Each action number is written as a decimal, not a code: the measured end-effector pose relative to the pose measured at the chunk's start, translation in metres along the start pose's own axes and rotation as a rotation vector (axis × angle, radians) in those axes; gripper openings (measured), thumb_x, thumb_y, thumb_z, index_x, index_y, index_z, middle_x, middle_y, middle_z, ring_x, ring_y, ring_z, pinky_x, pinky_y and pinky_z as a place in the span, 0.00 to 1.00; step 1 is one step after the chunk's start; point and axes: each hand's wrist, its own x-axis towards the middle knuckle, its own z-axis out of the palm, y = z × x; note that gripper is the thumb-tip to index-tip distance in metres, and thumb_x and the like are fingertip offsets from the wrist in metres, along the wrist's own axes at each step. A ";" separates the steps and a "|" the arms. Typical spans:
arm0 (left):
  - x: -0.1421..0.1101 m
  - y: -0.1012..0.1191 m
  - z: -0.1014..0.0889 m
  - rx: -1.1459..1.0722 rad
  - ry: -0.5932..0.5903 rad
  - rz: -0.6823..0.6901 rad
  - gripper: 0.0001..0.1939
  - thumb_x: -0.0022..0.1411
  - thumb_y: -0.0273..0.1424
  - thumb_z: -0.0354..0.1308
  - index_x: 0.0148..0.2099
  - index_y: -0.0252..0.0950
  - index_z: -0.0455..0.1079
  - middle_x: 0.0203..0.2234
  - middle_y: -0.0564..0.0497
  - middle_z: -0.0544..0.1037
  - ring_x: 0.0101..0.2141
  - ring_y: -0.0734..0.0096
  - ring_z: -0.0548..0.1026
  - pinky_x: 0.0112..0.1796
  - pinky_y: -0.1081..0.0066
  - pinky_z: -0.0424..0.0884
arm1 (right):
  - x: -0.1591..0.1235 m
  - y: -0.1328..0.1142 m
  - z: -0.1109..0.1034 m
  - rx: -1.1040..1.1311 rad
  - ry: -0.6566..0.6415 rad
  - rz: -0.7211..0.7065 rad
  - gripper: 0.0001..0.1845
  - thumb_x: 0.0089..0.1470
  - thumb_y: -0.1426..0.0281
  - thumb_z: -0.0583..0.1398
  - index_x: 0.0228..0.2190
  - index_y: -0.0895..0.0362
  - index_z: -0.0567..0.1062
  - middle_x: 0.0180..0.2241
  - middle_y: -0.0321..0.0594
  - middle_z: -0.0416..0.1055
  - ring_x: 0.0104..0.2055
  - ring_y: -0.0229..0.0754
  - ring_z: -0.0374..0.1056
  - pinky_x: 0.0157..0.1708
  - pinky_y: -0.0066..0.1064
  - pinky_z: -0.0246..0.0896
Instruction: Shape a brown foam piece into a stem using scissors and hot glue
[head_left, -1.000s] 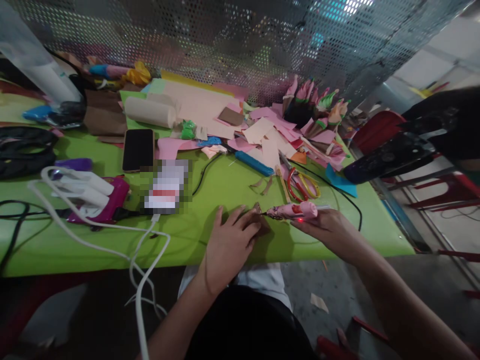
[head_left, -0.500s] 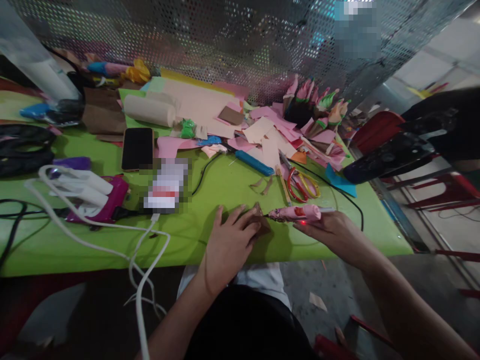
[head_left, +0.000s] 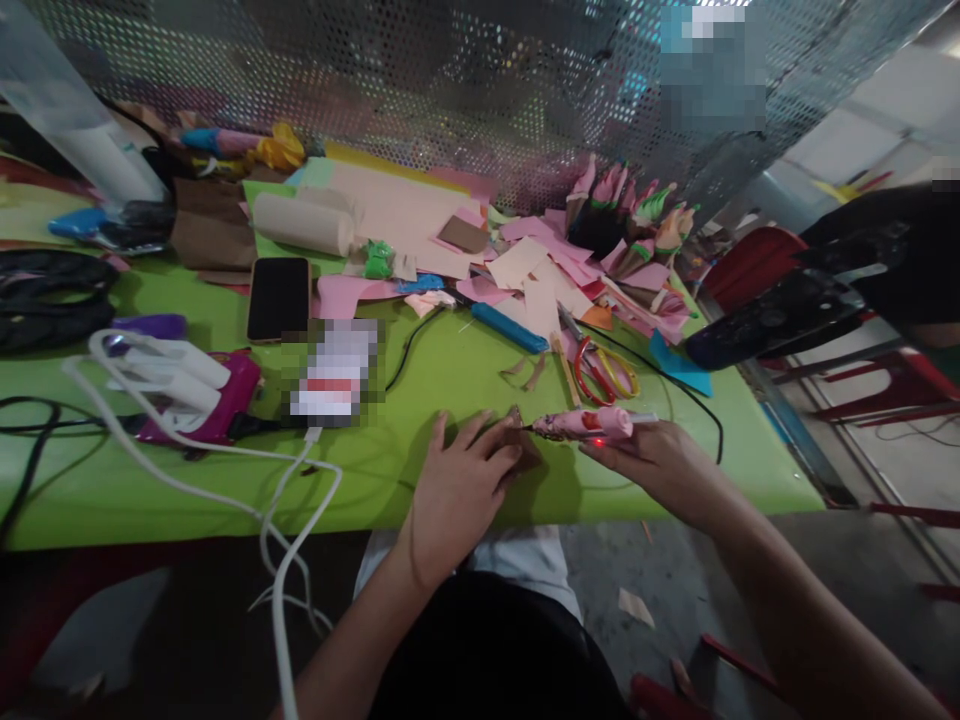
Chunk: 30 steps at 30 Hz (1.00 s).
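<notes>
My left hand [head_left: 463, 490] lies on the green table with its fingers spread, the fingertips pressing on a small piece of brown paper [head_left: 530, 455]. Part of that paper is hidden under the fingers. My right hand [head_left: 656, 460] is closed around a pink hot glue gun [head_left: 589, 425] with a small red light. A glue stick pokes out of its back end, and its nozzle points left, at the top of the brown paper by my left fingertips. Whether the nozzle touches the paper I cannot tell.
Beyond my hands lie red-and-yellow scissors [head_left: 600, 370], a blue-handled tool [head_left: 508, 327] and a heap of pink paper scraps [head_left: 525, 260]. At left are a phone [head_left: 279, 300], a magenta power strip [head_left: 238, 385] and white cables [head_left: 202, 480]. A dark bottle [head_left: 739, 325] leans at right.
The glue gun and my right hand have shifted slightly left, bringing the nozzle closer to the brown paper. My left hand stays in place.
</notes>
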 end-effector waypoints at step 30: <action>0.001 0.000 -0.001 0.005 -0.024 -0.005 0.15 0.70 0.35 0.49 0.56 0.47 0.69 0.61 0.53 0.70 0.62 0.58 0.64 0.62 0.38 0.53 | -0.010 0.001 -0.001 -0.044 0.038 0.004 0.20 0.61 0.58 0.56 0.24 0.53 0.80 0.23 0.38 0.75 0.27 0.43 0.71 0.27 0.31 0.61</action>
